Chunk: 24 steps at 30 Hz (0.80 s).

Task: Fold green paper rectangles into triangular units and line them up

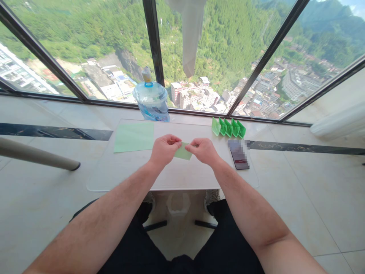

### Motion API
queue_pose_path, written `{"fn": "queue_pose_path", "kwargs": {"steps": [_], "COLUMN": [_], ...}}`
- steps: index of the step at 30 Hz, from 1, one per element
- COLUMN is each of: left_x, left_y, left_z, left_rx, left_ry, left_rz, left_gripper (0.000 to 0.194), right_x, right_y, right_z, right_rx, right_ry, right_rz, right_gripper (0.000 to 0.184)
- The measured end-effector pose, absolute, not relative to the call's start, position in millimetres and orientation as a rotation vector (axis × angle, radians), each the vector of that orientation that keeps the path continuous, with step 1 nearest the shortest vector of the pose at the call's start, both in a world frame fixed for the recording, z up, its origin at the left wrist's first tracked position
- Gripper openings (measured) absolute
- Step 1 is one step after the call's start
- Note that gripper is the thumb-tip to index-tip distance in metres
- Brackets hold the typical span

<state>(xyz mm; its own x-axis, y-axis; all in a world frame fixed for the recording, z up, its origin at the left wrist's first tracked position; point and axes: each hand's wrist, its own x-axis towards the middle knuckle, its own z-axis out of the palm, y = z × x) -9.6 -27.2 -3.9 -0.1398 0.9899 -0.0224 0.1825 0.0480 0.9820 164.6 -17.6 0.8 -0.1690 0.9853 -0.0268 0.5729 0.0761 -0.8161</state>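
Observation:
A small piece of light green paper (183,153) is held up between my two hands over the middle of the white table. My left hand (167,149) pinches its upper left edge between thumb and fingers. At the upper right edge, my right hand (203,149) grips the same paper in a pinch. Fingers partly cover its top edge, so I cannot tell how it is folded there. Larger light green paper sheets (134,137) lie flat to the left of my left hand. Several folded green paper pieces (229,127) stand in a row at the back right.
The low white table (182,179) has rounded corners. A dark phone (239,155) lies near its right end. Behind it stands a large clear water jug (151,99), close to the window. A grey pole (40,154) juts in from the left.

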Motion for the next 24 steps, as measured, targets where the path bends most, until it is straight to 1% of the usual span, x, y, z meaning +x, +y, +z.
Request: {"fn": "queue_pose_path", "kwargs": {"steps": [10, 17, 19, 21, 22, 23, 24], "left_x": [-9.4, -7.8, -7.1, -6.0, -5.2, -4.1, -2.9], "left_y": [-21.8, -23.9, -23.2, -22.0, -21.6, -21.6, -22.0], "left_z": [-9.9, -8.4, -8.1, -9.1, -9.8, -10.6, -11.3], "left_rx": [1.077, 1.11, 1.09, 1.008, 0.951, 0.892, 0.84], "left_ry": [1.447, 1.533, 1.519, 1.452, 1.402, 1.346, 1.288], "left_rz": [1.208, 1.192, 1.222, 1.265, 1.281, 1.293, 1.297], "left_gripper": [0.016, 0.011, 0.012, 0.016, 0.019, 0.023, 0.027], "right_x": [169.4, 171.1, 168.1, 163.5, 160.9, 158.5, 156.3], "right_y": [-16.1, -16.0, -17.1, -18.2, -18.5, -18.5, -18.1], "right_z": [5.8, 9.2, 5.3, -0.7, -3.9, -6.8, -9.2], "right_rx": [-1.594, -1.535, -1.513, -1.474, -1.432, -1.379, -1.34], "right_ry": [-1.951, -2.167, -2.077, -1.866, -1.737, -1.621, -1.53], "right_rz": [0.819, 0.551, 0.581, 0.703, 0.804, 0.906, 0.994], "right_gripper": [0.027, 0.025, 0.022, 0.018, 0.026, 0.039, 0.046]}}
